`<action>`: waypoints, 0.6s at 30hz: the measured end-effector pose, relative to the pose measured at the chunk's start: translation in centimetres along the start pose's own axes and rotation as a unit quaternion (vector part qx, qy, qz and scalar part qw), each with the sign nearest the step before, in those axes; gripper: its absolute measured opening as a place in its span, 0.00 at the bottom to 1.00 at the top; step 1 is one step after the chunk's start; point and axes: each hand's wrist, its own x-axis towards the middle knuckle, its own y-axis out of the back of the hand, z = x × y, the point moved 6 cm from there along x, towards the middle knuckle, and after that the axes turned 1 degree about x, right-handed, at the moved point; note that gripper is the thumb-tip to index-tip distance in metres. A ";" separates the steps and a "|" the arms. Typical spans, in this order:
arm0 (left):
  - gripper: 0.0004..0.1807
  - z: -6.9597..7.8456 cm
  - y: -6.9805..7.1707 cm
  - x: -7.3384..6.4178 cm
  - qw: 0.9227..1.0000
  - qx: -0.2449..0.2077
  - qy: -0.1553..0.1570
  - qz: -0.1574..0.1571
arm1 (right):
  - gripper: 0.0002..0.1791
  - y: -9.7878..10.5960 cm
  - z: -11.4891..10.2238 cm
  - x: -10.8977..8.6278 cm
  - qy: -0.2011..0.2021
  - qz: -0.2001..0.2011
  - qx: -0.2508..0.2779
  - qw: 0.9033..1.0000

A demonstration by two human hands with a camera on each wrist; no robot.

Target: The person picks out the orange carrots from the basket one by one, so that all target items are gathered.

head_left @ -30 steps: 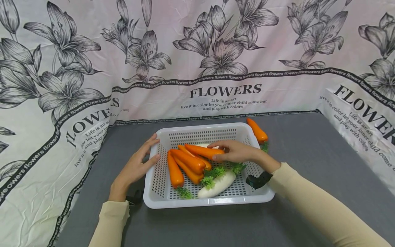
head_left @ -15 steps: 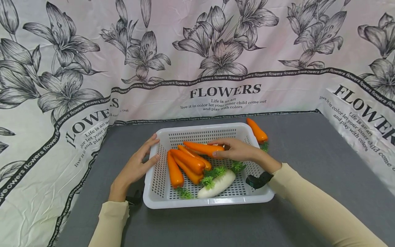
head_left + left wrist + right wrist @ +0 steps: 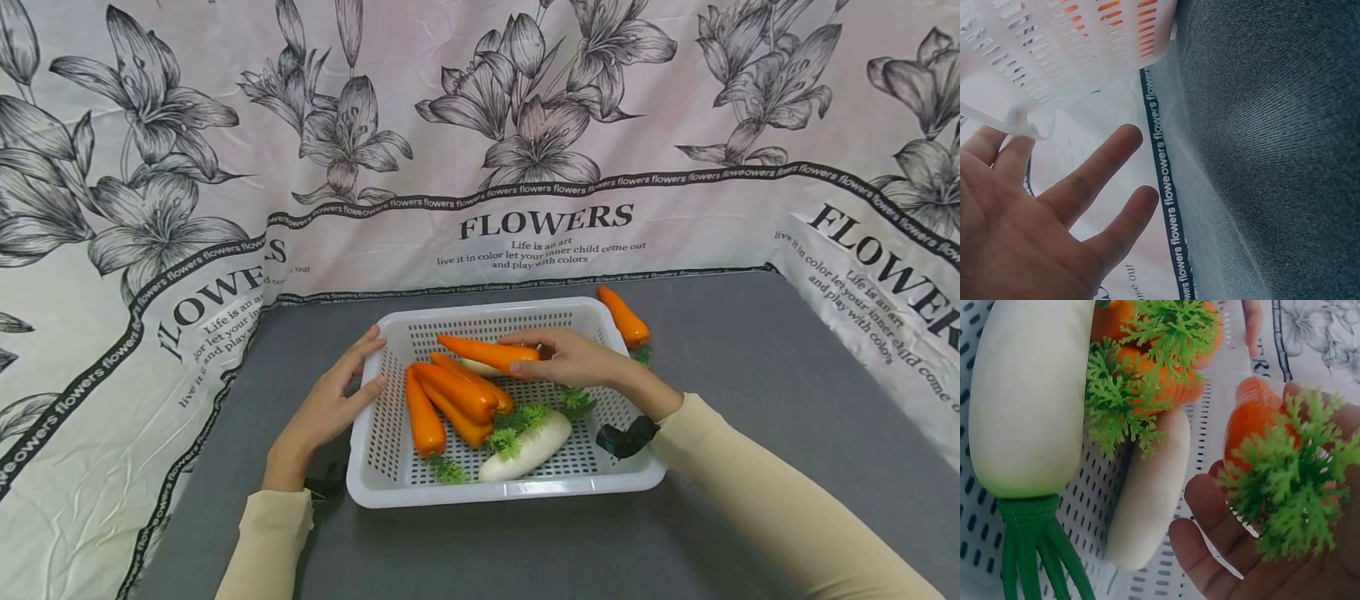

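Note:
My right hand [image 3: 577, 358] grips an orange carrot [image 3: 480, 352] by its thick end, just above the white plastic basket's [image 3: 510, 492] floor. In the right wrist view the leafy green top of this carrot [image 3: 1250, 425] sticks out by the palm. Below it lies a white radish [image 3: 482, 367], partly hidden. A larger white radish [image 3: 528, 450] lies along the basket's front. Several other carrots [image 3: 459, 392] are heaped at the left inside. My left hand [image 3: 330, 408] rests on the basket's left rim; two of its fingers stretch out straight past the wall in the left wrist view.
One more carrot [image 3: 624, 318] lies on the dark grey table [image 3: 750, 367], outside the basket's back right corner. Flower-printed cloth [image 3: 547, 225] hangs behind the table and along both sides.
My right hand has lifted the carrot slightly and moved it back and left, showing more of the white radish beneath. My left hand stays on the rim.

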 end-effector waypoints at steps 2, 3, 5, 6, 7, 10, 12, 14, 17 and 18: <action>0.34 -0.1 0.0 0.0 1.000 -0.002 0.000 0.000 | 0.29 0.2 -0.3 0.0 0.003 0.000 -0.005 1.000; 0.34 -0.2 0.0 0.0 1.000 -0.002 0.000 0.000 | 0.29 0.3 -0.4 -0.1 0.003 0.001 -0.007 1.000; 0.34 -0.1 -0.1 0.0 1.000 -0.004 0.001 -0.001 | 0.30 0.7 -0.5 -0.2 -0.002 0.004 -0.014 1.000; 0.34 -0.1 0.0 0.0 1.000 -0.004 0.001 -0.001 | 0.30 0.9 -0.5 -0.4 -0.005 0.007 -0.017 1.000; 0.34 -0.1 0.0 0.0 1.000 -0.004 0.001 0.000 | 0.30 1.3 -0.6 -0.5 -0.007 0.012 -0.020 1.000; 0.34 -0.1 0.0 0.0 1.000 -0.003 0.003 0.001 | 0.30 2.4 -0.8 -1.0 -0.011 0.032 -0.022 0.999; 0.34 -0.1 0.0 -0.1 1.000 -0.001 0.003 0.001 | 0.30 3.2 -0.9 -1.3 -0.011 0.046 -0.020 0.999; 0.34 -0.1 0.0 -0.1 1.000 -0.001 0.002 0.002 | 0.29 4.0 -0.8 -1.7 -0.016 0.060 -0.014 0.998; 0.34 -0.1 0.0 -0.1 1.000 -0.001 0.001 0.002 | 0.29 5.2 -0.6 -2.4 -0.022 0.077 -0.006 0.997; 0.34 0.0 0.0 -0.1 1.000 -0.002 0.000 0.002 | 0.29 5.7 -0.4 -2.7 -0.023 0.082 -0.004 0.996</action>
